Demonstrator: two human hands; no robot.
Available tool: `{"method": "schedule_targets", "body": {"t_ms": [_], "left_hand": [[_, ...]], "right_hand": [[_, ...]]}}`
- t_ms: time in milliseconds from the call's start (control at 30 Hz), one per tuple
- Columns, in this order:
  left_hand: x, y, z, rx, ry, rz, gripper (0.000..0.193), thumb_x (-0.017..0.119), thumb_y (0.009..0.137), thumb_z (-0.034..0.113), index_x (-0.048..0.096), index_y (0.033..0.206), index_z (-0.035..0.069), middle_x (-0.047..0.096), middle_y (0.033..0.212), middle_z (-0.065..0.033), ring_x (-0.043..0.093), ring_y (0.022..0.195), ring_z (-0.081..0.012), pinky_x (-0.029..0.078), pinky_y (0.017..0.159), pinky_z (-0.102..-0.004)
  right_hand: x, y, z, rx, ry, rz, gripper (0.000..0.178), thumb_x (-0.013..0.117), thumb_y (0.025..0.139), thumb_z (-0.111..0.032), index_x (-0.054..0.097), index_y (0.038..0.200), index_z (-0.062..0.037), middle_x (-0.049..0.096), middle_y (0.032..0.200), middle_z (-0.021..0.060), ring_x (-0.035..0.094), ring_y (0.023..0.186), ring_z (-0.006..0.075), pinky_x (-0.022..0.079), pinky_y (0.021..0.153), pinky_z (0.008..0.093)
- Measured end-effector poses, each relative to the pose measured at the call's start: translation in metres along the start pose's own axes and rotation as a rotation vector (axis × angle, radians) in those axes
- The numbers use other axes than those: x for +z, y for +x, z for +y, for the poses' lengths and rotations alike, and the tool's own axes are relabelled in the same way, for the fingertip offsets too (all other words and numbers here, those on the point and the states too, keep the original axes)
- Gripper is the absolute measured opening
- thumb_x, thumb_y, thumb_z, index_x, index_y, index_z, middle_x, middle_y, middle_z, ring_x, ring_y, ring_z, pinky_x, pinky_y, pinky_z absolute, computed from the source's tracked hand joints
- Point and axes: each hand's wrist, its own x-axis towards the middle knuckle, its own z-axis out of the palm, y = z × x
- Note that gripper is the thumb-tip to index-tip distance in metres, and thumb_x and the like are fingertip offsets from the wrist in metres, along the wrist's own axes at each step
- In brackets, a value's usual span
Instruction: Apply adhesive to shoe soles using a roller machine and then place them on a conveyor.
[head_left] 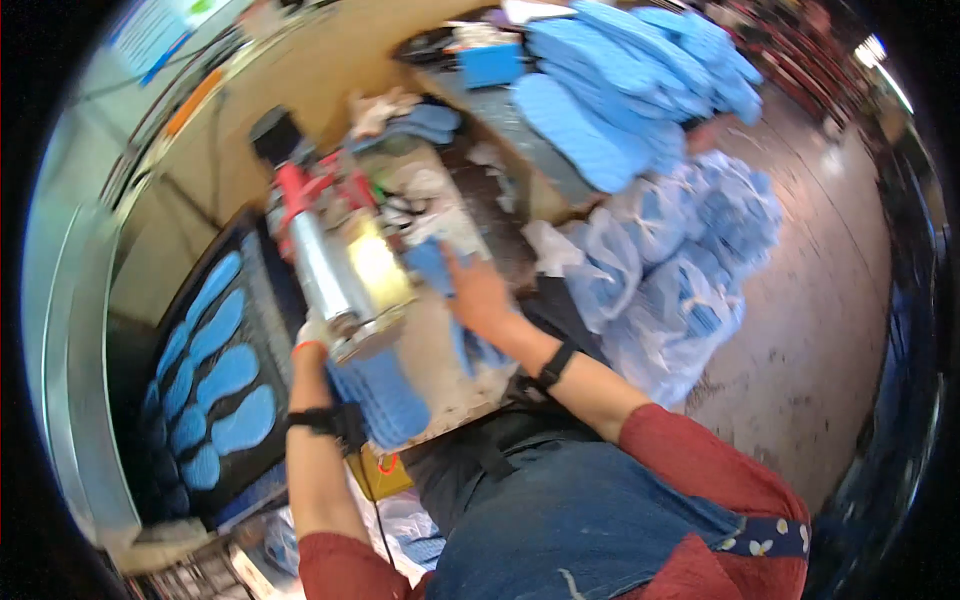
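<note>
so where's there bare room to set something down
Bare: a strip of workbench between the front-left blue insoles and blue pieces below the right hand; grey floor right of the plastic bags. Crowded: workbench around the red-and-silver machine; side table under piled insoles.

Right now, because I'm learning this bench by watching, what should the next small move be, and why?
Perhaps ease the right hand, with the blue piece at its fingertips, slightly toward the blue apron: that hand is close beside the silver-cylinder machine, and the left hand is partly hidden by that machine. Blur hides how firmly the piece is held.
</note>
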Motion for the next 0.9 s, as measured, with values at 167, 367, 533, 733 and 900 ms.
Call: {"method": "schedule_targets", "body": {"t_ms": [167,367,533,733,900], "left_hand": [[0.066,-0.093,-0.005,0.109,0.940,-0.338,0.017,0.047,0.090,0.009,0.061,0.098,0.004,0.064,0.091,-0.0071,0.061,0.077,-0.0193,0.053,0.064,-0.0362],[0.004,-0.123,-0.067,0.540,1.509,-0.052,0.034,0.041,0.092,0.026,0.049,0.113,0.000,0.057,0.103,-0.0146,0.056,0.091,-0.0263,0.049,0.073,-0.0388],[0.048,-0.107,-0.133,1.120,1.904,0.318,0.058,0.038,0.093,0.042,0.037,0.131,-0.001,0.050,0.123,-0.0242,0.050,0.113,-0.0332,0.043,0.089,-0.0416],[0.135,-0.157,-0.209,0.667,2.109,0.834,0.064,0.038,0.093,0.048,0.034,0.137,0.002,0.040,0.137,-0.0221,0.048,0.116,-0.0373,0.047,0.085,-0.0441],[0.144,-0.146,-0.211,0.666,1.970,0.734,0.062,0.038,0.094,0.046,0.033,0.138,0.002,0.038,0.139,-0.0208,0.044,0.120,-0.0377,0.041,0.095,-0.0431]], "right_hand": [[-0.026,-0.003,0.032,0.082,0.288,0.015,0.079,0.070,0.068,-0.022,0.033,0.137,-0.0167,0.054,0.094,0.0220,0.057,0.082,0.0390,0.048,0.068,0.0459],[-0.001,-0.014,0.032,0.015,0.213,0.161,0.072,0.071,0.068,-0.023,0.041,0.133,-0.0153,0.046,0.119,0.0245,0.047,0.109,0.0382,0.042,0.084,0.0470],[0.018,-0.018,0.007,-0.257,0.081,0.252,0.065,0.071,0.069,-0.026,0.048,0.129,-0.0143,0.033,0.140,0.0211,0.025,0.132,0.0412,0.029,0.101,0.0494],[0.032,-0.020,0.022,-0.250,0.128,0.137,0.053,0.065,0.074,-0.024,0.053,0.124,-0.0103,0.029,0.143,0.0202,0.024,0.133,0.0404,0.028,0.103,0.0497],[0.027,-0.016,0.033,-0.253,0.134,0.083,0.053,0.062,0.075,-0.023,0.051,0.125,-0.0096,0.025,0.145,0.0200,0.024,0.133,0.0412,0.027,0.104,0.0496]]}}
